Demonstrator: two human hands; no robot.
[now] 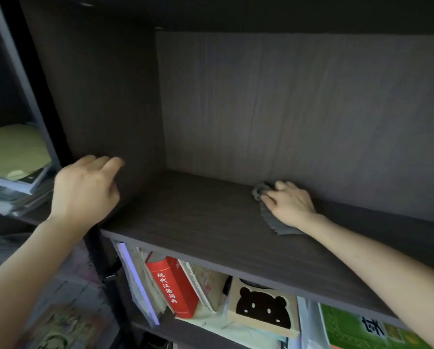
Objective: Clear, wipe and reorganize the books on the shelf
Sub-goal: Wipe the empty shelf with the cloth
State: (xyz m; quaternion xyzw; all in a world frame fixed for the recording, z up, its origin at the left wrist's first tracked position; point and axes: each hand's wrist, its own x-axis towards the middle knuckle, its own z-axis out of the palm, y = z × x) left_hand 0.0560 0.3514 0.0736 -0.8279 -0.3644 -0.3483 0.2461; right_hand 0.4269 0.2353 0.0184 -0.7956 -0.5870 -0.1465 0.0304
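Note:
The dark wood shelf (198,217) in front of me holds no books. My right hand (290,204) lies flat on a grey cloth (273,222) and presses it to the shelf board near the back panel. My left hand (85,190) rests against the front edge of the shelf's left side wall, fingers loosely curled and holding nothing. On the shelf below stand a red dictionary (175,288), a spiral-bound book (203,285), a box with a black bear shape (263,306) and a green book (369,328).
To the left, another compartment holds a stack of books and papers with a yellow-green cover (14,152) on top. Lower left there is a blurred illustrated book (62,328). The back panel (299,109) closes the shelf.

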